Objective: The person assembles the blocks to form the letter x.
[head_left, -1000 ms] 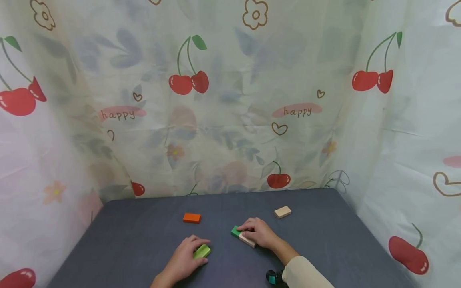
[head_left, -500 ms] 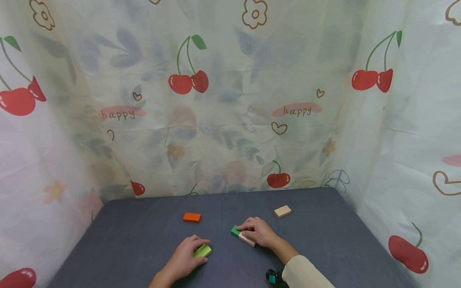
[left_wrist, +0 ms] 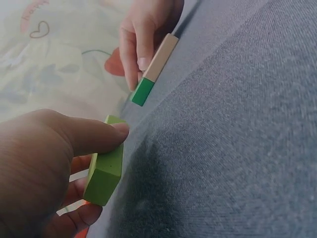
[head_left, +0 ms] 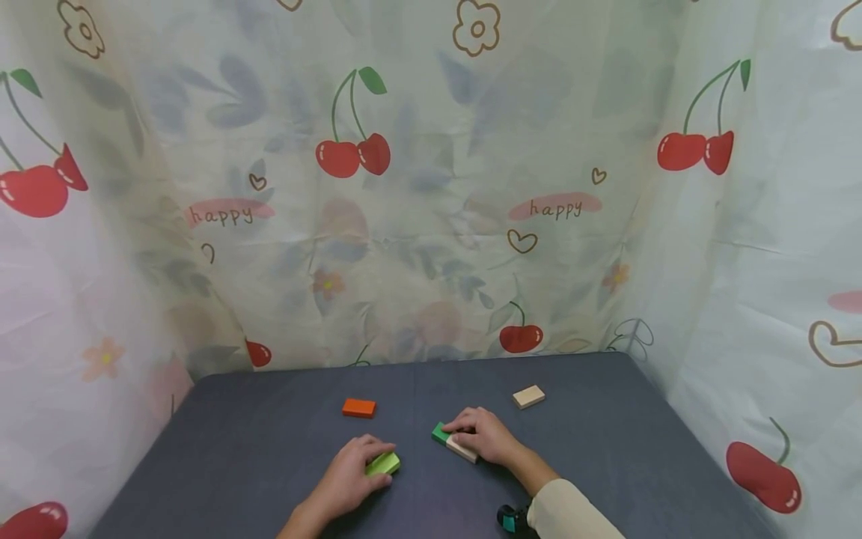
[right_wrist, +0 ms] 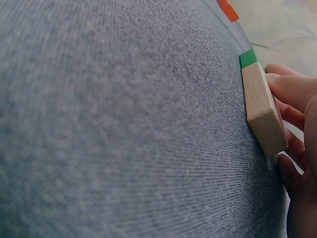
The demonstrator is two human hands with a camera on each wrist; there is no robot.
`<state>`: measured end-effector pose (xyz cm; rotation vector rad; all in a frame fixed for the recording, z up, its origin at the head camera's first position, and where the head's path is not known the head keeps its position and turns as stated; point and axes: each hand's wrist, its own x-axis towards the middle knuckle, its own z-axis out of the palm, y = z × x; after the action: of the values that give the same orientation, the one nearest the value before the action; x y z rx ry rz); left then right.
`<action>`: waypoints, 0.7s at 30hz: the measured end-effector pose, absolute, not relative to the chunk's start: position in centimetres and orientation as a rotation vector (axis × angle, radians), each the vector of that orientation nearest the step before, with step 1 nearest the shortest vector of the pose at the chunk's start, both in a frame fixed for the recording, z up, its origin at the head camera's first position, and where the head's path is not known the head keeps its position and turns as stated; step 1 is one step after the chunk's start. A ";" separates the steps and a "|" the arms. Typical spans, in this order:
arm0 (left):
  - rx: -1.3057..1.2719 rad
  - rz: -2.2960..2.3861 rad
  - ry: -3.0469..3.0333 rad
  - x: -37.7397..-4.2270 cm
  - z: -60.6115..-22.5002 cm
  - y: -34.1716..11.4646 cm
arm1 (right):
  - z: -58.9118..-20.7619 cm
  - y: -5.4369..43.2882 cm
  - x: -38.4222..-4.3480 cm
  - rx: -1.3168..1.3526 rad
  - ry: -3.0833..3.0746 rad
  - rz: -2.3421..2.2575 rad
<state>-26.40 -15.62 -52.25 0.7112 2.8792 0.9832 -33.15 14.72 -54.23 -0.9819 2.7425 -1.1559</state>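
Note:
My left hand pinches a light green wooden block between thumb and fingers, left of centre on the table. In the left wrist view, a shadow on the cloth lies beside that block. To the right, my right hand holds a plain wood block, its fingers along the sides. A darker green block lies end to end with the plain one, and the right fingertips reach close to their joint. The right wrist view shows the plain block resting on the cloth; some fingers are hidden behind it.
An orange block lies farther back, beyond the left hand. Another plain wood block sits at the back right. Dark grey cloth covers the table, and a printed curtain stands behind and at both sides.
The left hand has shifted slightly right and away from me, carrying the light green block along. The right hand and its two blocks have stayed where they were.

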 end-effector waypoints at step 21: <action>0.741 1.187 3.028 -26.0 -51.7 -14.5 | -54.1 14.6 -32.9 -0.981 2.741 -1.196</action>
<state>-25.95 -14.50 -51.67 0.7408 3.0278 1.1869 -32.87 14.63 -54.09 -0.9810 2.7406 -1.1962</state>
